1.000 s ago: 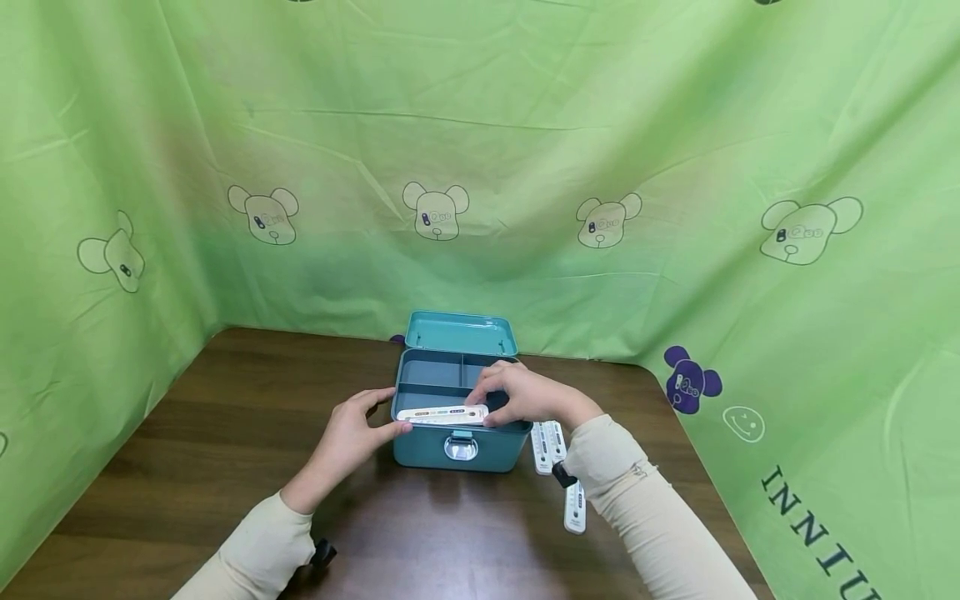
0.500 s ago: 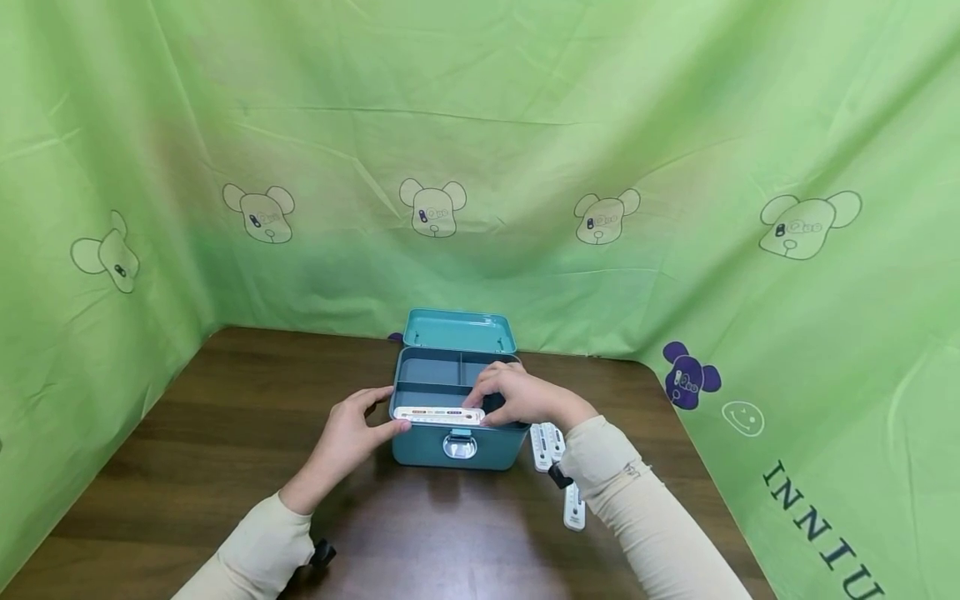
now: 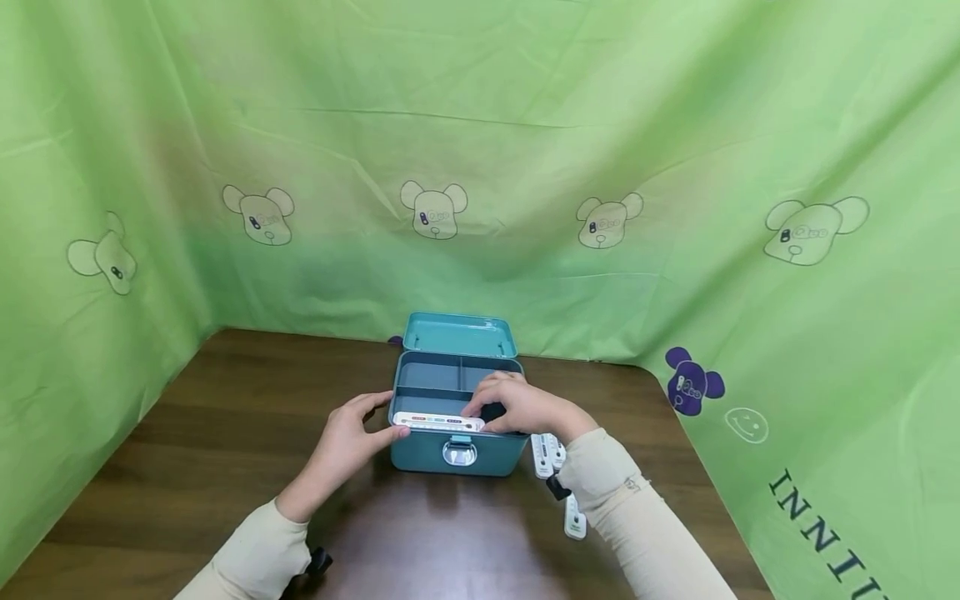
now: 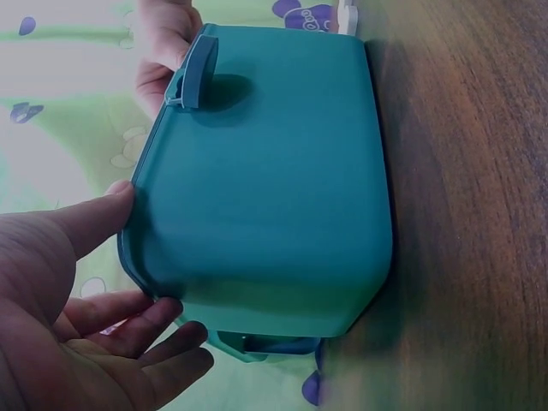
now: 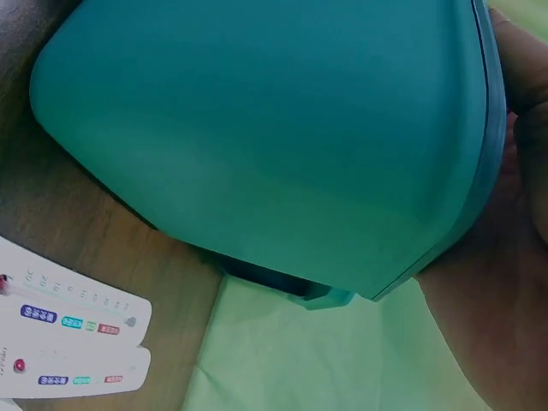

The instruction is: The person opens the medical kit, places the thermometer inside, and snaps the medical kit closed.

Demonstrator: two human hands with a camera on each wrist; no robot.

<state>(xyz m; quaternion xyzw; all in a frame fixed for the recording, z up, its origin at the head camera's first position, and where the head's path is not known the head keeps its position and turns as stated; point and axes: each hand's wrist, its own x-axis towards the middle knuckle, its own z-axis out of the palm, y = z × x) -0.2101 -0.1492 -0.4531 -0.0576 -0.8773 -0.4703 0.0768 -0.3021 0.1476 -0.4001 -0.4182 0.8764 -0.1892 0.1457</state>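
Observation:
In the head view, a teal lidded box [image 3: 422,454] stands with its lid [image 3: 459,333] swung back, showing a tray split into compartments. A white thermometer [image 3: 438,422] with coloured labels lies lengthwise in the front compartment, along the front wall. My right hand [image 3: 528,408] reaches in and pinches its right end between thumb and fingers; the fingertips are partly hidden. At the front left corner my left hand [image 3: 347,443] touches the box, its thumb on the front rim near the thermometer's left end. The left wrist view shows its other fingers relaxed by the side.
To the right of the box, white thermometers [image 3: 541,458] lie side by side on the wooden table [image 3: 262,400], partly behind the right sleeve. Another thermometer [image 3: 575,521] lies nearer the front. A green printed cloth [image 3: 510,125] hangs behind and at both sides.
The thermometer has dropped slightly and straightened along the front wall, with my right hand lowering on it. My left hand has stayed at the box's left corner.

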